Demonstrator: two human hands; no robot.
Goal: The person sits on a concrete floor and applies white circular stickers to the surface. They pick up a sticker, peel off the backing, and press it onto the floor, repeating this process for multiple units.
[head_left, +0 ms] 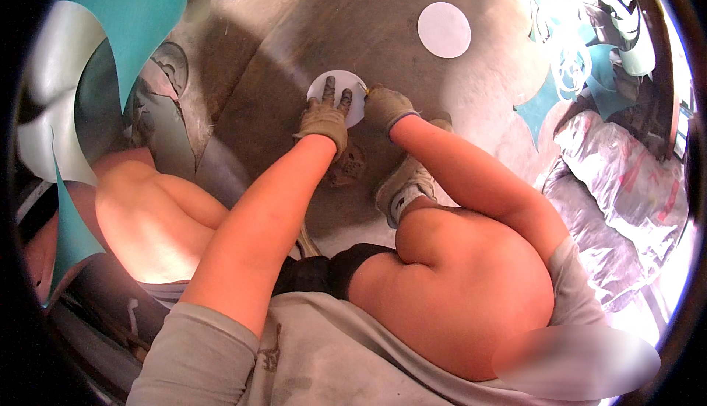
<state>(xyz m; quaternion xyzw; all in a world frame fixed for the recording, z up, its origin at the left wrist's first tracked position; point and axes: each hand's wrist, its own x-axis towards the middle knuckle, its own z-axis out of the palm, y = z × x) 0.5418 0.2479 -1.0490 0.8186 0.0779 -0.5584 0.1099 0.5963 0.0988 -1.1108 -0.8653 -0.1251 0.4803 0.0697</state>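
A flat white disc lies on the floor in front of me. My left hand, in a dirty work glove, rests on it with the fingers spread and pressing down. At the disc's right edge is my gloved right hand, its fingers closed round a small tool with a yellowish part. Most of that tool is hidden in the glove, so its kind cannot be made out. A second white disc lies apart from both hands, farther off to the right.
Teal sheet pieces with curved cut edges stand at the left beside a grey curved sheet. Scraps and teal offcuts are heaped at the right. Below them lies a crumpled silvery plastic bag. My shoe is close behind my right hand.
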